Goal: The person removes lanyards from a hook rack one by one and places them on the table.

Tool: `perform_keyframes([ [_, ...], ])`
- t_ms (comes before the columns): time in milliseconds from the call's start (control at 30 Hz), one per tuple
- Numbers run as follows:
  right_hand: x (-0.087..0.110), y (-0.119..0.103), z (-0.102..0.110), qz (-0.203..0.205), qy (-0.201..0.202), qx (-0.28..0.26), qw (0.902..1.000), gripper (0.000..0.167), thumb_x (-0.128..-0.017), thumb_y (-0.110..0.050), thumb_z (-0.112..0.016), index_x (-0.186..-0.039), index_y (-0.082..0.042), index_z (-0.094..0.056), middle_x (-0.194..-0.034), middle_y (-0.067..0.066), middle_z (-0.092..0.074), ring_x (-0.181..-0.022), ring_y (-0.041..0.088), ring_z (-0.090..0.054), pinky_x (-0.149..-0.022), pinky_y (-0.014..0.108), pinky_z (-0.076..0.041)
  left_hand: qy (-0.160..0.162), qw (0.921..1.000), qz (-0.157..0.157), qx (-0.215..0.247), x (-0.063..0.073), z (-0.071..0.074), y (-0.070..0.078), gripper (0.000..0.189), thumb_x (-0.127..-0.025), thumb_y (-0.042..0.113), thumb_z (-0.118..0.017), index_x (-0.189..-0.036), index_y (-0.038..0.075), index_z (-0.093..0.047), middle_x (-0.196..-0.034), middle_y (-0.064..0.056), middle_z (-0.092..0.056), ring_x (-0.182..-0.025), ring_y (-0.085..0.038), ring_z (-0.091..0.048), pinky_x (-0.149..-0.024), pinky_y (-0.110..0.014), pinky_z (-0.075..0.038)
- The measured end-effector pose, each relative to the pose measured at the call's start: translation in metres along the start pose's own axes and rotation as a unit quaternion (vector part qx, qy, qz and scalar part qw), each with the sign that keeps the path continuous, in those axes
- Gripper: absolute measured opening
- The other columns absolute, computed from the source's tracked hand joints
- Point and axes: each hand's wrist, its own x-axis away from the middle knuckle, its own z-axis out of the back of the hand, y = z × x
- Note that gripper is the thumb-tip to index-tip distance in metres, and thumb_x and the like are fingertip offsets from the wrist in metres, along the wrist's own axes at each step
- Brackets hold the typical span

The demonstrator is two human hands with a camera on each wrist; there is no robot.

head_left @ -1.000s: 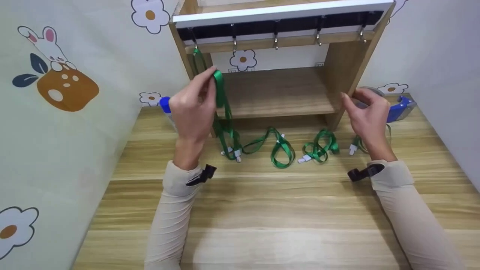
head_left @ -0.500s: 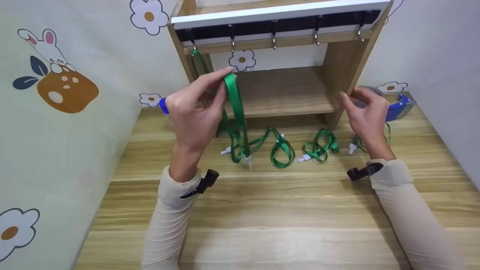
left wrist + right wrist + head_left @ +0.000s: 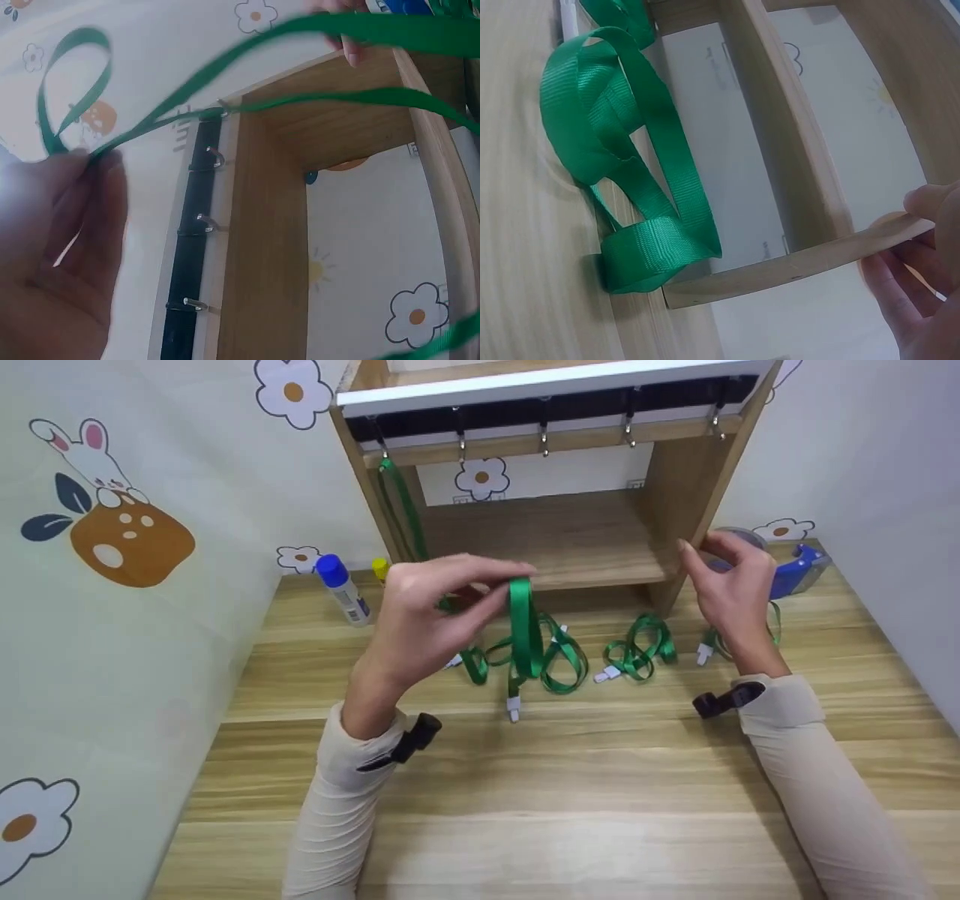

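My left hand (image 3: 431,622) pinches a green lanyard (image 3: 521,619) between thumb and fingertips, in front of the wooden shelf (image 3: 555,536). The strap hangs down in a loop with its white clip (image 3: 513,707) at the bottom. In the left wrist view the strap (image 3: 300,30) stretches away from the pinching fingers. Another green lanyard (image 3: 409,514) hangs on the leftmost hook (image 3: 385,457). My right hand (image 3: 735,592) holds the front edge of the shelf's right side panel; in the right wrist view, thumb and fingers (image 3: 892,296) lie on either side of that board.
Several green lanyards, one looped (image 3: 566,664) and one bundled (image 3: 641,652), lie on the wood-grain table (image 3: 525,810). The other hooks (image 3: 545,442) on the rail are bare. A blue-capped glue stick (image 3: 345,592) stands left, and a blue tape dispenser (image 3: 799,574) right.
My left hand has moved right and down from near the leftmost hook, carrying the lanyard with it. The glue stick behind it has come into fuller view. The right hand stays put.
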Motion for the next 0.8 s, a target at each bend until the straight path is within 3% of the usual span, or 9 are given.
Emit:
perform_keyframes([
  [167, -0.001, -0.002, -0.001, -0.013, -0.011, 0.002, 0.9999, 0.039, -0.097, -0.046, -0.081, -0.125, -0.018, -0.083, -0.128, 0.005, -0.081, -0.122, 0.018, -0.077, -0.102, 0.027, -0.063, -0.095, 0.9914, 0.065, 0.062, 0.012, 0.005, -0.003, 0.019, -0.103, 0.012, -0.075, -0.121, 0.008, -0.082, -0.115, -0.003, -0.084, -0.095, -0.007, -0.080, -0.082, -0.025, -0.068],
  [300, -0.002, -0.002, 0.000, -0.020, -0.010, 0.002, 0.9997, 0.040, -0.097, -0.046, -0.081, -0.125, -0.019, -0.082, -0.129, 0.004, -0.081, -0.123, 0.018, -0.076, -0.107, 0.030, -0.062, -0.111, 0.9835, 0.082, 0.118, 0.016, 0.009, -0.005, 0.018, -0.102, 0.008, -0.076, -0.119, 0.006, -0.083, -0.108, -0.004, -0.085, -0.084, -0.011, -0.080, -0.073, -0.027, -0.068],
  [467, -0.003, -0.002, 0.000, -0.016, 0.000, -0.002, 0.9999, 0.038, -0.096, -0.044, -0.082, -0.123, -0.017, -0.083, -0.127, 0.005, -0.081, -0.121, 0.016, -0.077, -0.101, 0.026, -0.063, -0.137, 0.9730, 0.090, 0.163, 0.016, 0.012, -0.005, 0.020, -0.101, 0.005, -0.075, -0.120, 0.006, -0.082, -0.107, -0.005, -0.085, -0.077, -0.013, -0.079, -0.068, -0.030, -0.068],
  [667, -0.002, 0.001, -0.001, -0.018, 0.003, -0.003, 0.9998, 0.036, -0.096, -0.043, -0.083, -0.122, -0.018, -0.083, -0.126, 0.004, -0.082, -0.120, 0.014, -0.077, -0.098, 0.022, -0.063, -0.241, 0.9498, 0.154, 0.126, 0.021, -0.002, -0.016, 0.019, -0.105, 0.018, -0.074, -0.121, 0.012, -0.080, -0.105, 0.000, -0.084, -0.081, -0.007, -0.080, -0.072, -0.025, -0.068],
  [800, -0.001, 0.002, -0.003, -0.012, 0.007, -0.006, 0.9999, 0.034, -0.096, -0.041, -0.083, -0.120, -0.017, -0.084, -0.122, 0.004, -0.083, -0.117, 0.013, -0.078, -0.098, 0.022, -0.063, -0.298, 0.9366, 0.169, 0.073, 0.028, -0.014, -0.028, 0.012, -0.105, 0.017, -0.074, -0.115, 0.014, -0.080, -0.103, 0.000, -0.083, -0.081, -0.008, -0.077, -0.073, -0.023, -0.067],
])
